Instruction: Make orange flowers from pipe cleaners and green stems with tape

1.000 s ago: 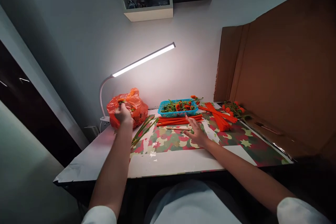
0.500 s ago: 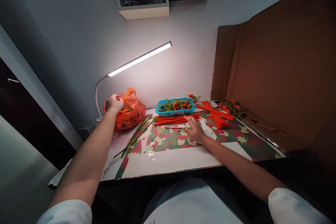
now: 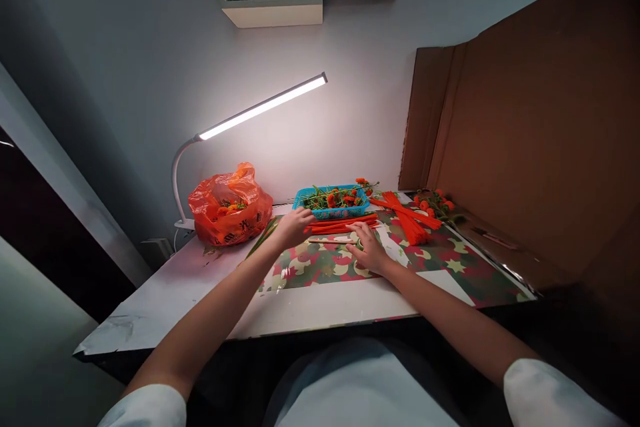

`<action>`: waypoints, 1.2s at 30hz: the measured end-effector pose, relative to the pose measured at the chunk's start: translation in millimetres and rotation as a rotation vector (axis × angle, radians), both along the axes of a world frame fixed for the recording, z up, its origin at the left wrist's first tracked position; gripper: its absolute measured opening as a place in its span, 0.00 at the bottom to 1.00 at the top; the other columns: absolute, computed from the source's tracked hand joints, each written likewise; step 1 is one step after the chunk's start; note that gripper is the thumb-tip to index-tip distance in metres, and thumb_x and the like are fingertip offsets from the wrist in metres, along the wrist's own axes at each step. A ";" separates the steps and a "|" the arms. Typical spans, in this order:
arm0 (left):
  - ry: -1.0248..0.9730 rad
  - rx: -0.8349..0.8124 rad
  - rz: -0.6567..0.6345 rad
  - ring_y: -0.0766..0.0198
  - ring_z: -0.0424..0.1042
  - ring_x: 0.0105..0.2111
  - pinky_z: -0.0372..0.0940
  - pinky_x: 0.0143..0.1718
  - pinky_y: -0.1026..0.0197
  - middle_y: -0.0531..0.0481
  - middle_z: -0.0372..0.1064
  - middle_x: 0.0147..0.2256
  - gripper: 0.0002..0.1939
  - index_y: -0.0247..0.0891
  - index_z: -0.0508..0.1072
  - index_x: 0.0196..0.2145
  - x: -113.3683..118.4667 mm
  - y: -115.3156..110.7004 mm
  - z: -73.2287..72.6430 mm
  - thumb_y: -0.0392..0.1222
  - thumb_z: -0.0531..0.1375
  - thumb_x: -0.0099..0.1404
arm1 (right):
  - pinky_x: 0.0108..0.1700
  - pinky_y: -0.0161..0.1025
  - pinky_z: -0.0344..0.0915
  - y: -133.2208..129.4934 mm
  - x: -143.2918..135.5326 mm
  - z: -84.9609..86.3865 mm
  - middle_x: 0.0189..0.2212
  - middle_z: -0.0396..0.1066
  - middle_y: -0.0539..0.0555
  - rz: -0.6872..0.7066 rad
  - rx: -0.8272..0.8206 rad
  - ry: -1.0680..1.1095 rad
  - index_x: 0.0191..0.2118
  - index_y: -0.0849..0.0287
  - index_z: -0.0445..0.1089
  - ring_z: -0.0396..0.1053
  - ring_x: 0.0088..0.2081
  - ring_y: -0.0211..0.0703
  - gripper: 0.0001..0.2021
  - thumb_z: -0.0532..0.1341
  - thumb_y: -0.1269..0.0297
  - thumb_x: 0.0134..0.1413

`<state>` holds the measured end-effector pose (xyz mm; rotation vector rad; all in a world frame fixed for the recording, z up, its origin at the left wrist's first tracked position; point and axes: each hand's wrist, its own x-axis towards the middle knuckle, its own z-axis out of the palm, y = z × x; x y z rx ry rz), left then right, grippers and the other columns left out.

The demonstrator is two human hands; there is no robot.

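Observation:
My left hand hangs over the patterned table covering, its fingers bent together; whether something small is between them cannot be made out. My right hand rests near the tan stick, fingers apart, beside the red stems. Behind both hands stands a blue basket holding green stalks and orange flowers. At the left sits an orange plastic bag, open at the top with orange flowers inside. Green stems lie partly hidden behind my left hand.
A lit lamp arches above the back of the table. Red bundles lie crossed to the right, near more orange flowers. A large cardboard sheet stands along the right side. Shelves hang on the wall.
My left hand has left the orange bag and moved right, over the table near my right hand. My right hand has stayed about where it was. The view has shifted slightly.

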<state>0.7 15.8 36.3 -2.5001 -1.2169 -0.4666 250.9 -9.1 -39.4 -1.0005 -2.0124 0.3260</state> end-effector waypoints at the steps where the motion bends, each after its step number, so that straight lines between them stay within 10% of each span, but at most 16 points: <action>1: 0.036 -0.052 0.027 0.54 0.67 0.41 0.61 0.41 0.57 0.43 0.70 0.38 0.10 0.38 0.73 0.37 9.5 5.0 -10.3 0.34 0.57 0.55 | 0.58 0.50 0.53 0.1 0.0 -0.1 0.52 0.57 0.58 -0.001 -0.001 0.001 0.55 0.55 0.62 0.56 0.56 0.50 0.23 0.58 0.66 0.51; 6: 0.061 -0.185 0.237 0.56 0.69 0.40 0.62 0.40 0.59 0.40 0.70 0.37 0.12 0.35 0.74 0.34 23.5 24.8 -36.9 0.32 0.51 0.61 | 0.57 0.50 0.54 -0.7 -1.0 0.2 0.50 0.58 0.58 0.015 0.004 -0.002 0.52 0.56 0.63 0.57 0.55 0.50 0.21 0.58 0.68 0.50; 19: -0.091 -0.191 0.317 0.58 0.70 0.38 0.60 0.34 0.62 0.46 0.72 0.37 0.09 0.39 0.70 0.36 18.1 35.8 -37.2 0.36 0.50 0.63 | 0.53 0.48 0.56 0.0 -3.2 -4.0 0.48 0.60 0.57 0.025 -0.047 -0.054 0.47 0.56 0.67 0.58 0.50 0.49 0.17 0.60 0.70 0.49; 29: -0.318 -0.022 0.284 0.60 0.66 0.30 0.53 0.29 0.62 0.46 0.67 0.29 0.13 0.38 0.64 0.29 15.2 26.9 -29.4 0.41 0.45 0.68 | 0.50 0.46 0.57 1.8 -4.4 -1.6 0.42 0.67 0.55 -0.043 -0.041 0.002 0.38 0.57 0.72 0.62 0.46 0.47 0.09 0.61 0.69 0.49; 36: -0.452 -0.139 0.122 0.63 0.61 0.25 0.50 0.26 0.63 0.52 0.62 0.24 0.15 0.39 0.62 0.29 24.9 2.2 -22.1 0.47 0.44 0.68 | 0.48 0.44 0.63 11.2 -2.4 9.2 0.46 0.68 0.57 0.024 -0.221 0.420 0.50 0.56 0.67 0.65 0.47 0.47 0.21 0.61 0.55 0.51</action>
